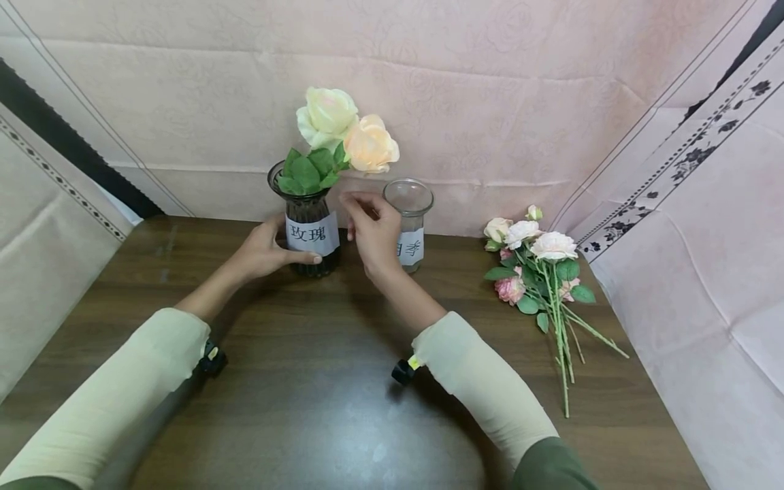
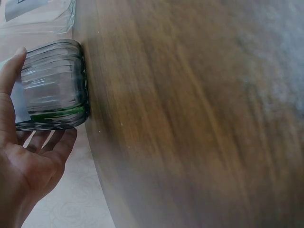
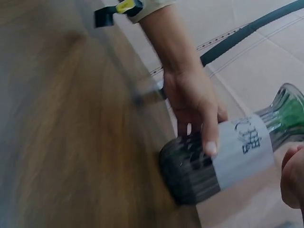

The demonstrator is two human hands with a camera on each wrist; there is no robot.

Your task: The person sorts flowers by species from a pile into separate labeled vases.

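- Two blooms, a pale greenish-cream rose [image 1: 327, 117] and a peach rose [image 1: 371, 144], are seen above the mouth of a flared, ribbed, dark glass vase [image 1: 308, 207].
- The vase, wrapped in a white label [image 1: 312, 233] with black characters, is stood upright near the back edge of a brown wood-grain table [image 1: 275, 401].
- It is gripped low by the left hand [image 1: 269, 248], the thumb laid across its front.
- The right hand [image 1: 376, 235] is held just beside it, fingers bent; whether anything is pinched cannot be told.
- A clear glass vase [image 1: 412, 219] is partly hidden by that hand.
- White and pink flowers on long green stems [image 1: 554, 292] are laid at the right.
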